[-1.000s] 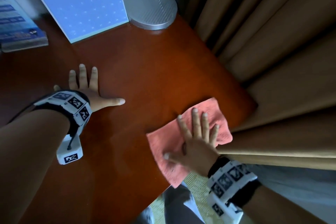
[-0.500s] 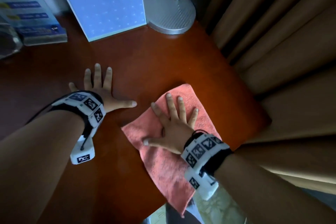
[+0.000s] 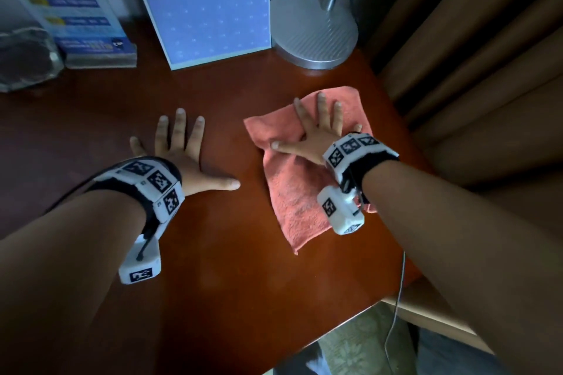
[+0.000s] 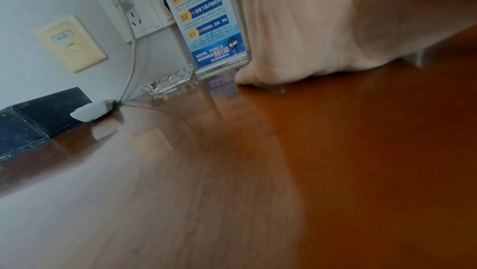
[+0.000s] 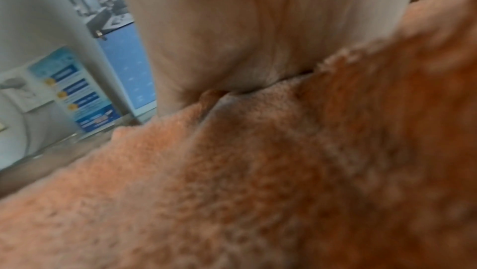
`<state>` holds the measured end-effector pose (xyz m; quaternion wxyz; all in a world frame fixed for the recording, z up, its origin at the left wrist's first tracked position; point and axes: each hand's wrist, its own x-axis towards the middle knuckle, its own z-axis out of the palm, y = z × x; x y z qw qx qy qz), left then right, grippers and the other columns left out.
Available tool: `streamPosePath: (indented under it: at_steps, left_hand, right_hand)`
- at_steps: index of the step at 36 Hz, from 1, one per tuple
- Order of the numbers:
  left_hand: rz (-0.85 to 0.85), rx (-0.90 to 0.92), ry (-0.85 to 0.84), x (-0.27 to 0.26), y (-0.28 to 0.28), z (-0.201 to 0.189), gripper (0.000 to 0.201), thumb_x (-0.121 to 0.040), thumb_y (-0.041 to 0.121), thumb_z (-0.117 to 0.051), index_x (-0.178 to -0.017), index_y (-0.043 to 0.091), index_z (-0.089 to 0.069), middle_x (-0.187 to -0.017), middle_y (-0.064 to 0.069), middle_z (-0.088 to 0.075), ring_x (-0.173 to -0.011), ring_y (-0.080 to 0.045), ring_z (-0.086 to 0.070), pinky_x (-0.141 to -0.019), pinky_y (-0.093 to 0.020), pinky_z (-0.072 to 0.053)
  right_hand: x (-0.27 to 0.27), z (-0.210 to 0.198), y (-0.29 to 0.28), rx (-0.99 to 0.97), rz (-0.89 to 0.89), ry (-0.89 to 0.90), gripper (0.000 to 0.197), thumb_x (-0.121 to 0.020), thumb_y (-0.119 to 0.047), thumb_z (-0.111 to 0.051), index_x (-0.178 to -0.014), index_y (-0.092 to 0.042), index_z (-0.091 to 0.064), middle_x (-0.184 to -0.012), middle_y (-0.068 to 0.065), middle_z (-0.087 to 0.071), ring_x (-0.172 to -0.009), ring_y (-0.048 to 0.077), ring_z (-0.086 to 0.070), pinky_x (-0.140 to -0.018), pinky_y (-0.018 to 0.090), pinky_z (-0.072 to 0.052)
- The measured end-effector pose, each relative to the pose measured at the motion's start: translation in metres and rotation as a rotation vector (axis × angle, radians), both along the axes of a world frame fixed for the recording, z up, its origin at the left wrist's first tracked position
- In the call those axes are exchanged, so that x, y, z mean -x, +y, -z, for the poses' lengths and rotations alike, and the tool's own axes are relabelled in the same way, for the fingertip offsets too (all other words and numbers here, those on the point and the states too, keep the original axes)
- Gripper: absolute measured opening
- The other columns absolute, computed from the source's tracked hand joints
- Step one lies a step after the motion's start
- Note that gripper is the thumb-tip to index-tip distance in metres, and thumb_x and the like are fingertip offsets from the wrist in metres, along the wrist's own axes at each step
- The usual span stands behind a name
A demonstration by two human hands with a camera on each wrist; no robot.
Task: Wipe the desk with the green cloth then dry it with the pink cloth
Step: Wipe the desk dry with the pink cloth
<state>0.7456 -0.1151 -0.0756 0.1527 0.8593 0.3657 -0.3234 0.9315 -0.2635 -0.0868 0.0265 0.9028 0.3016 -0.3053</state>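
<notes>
A: Which step is in hand?

B: Drying, as judged. The pink cloth point(image 3: 300, 192) is pressed flat to the bench point(image 3: 231, 268) by the right hand point(image 3: 313, 137), fingers straight and spread, nothing curled round it. No green cloth is seen in any view, so the wet wipe is taken as done.

A: Cloth's whereabouts and looks?

B: It's laid on the right part of the bench, near the curtain point(image 3: 475, 70) edge. Terry pile, salmon-pink, roughly rectangular, a ridge bunched up by the thumb; the near end trails toward the front edge. Whether it's damp can't be told.

A: Left hand?

B: The left hand point(image 3: 179, 155) is laid flat on bare wood, fingers splayed, nothing held; a brace, prob.

A: Next move?

B: A sweep over undried wood is called for, w/ steady palm pressure so the cloth isn't rucked. Care is needed near the lamp base point(image 3: 313, 30), the blue calendar stand point(image 3: 207, 9) and the glass ashtray point(image 3: 24, 58) at the back.
</notes>
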Motion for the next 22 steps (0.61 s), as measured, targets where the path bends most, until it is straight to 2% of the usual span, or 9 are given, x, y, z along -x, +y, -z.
streamPosePath:
  at_steps: [6,15,22]
  left_hand:
    - [0.016,0.007,0.026,0.0,-0.001,-0.003,0.133,-0.049,0.096,-0.043,-0.139,0.035,0.034,-0.144,0.005,0.046,-0.138,-0.023,0.032,-0.111,-0.062,0.006]
    - [0.013,0.004,0.028,-0.001,0.0,-0.002,0.133,-0.047,0.096,-0.042,-0.139,0.036,0.034,-0.144,0.006,0.046,-0.138,-0.022,0.033,-0.111,-0.062,0.005]
    - [0.013,-0.007,0.034,-0.001,-0.001,-0.001,0.133,-0.047,0.096,-0.042,-0.139,0.035,0.034,-0.144,0.005,0.045,-0.139,-0.022,0.031,-0.111,-0.061,0.005]
  right_hand:
    - [-0.045,0.004,-0.006,0.009,0.069,-0.026,0.108,-0.066,-0.088,-0.043,-0.145,-0.046,0.017,-0.155,-0.003,0.032,-0.14,0.036,0.029,-0.108,0.07,0.002]
    - [-0.083,0.007,0.0,0.013,0.088,-0.067,0.111,-0.068,-0.087,-0.044,-0.147,-0.04,0.018,-0.155,-0.002,0.031,-0.141,0.038,0.026,-0.109,0.068,0.006]
    - [-0.104,0.006,-0.002,0.009,0.045,-0.081,0.109,-0.073,-0.082,-0.045,-0.149,-0.034,0.016,-0.156,-0.002,0.028,-0.142,0.038,0.023,-0.113,0.055,0.011]
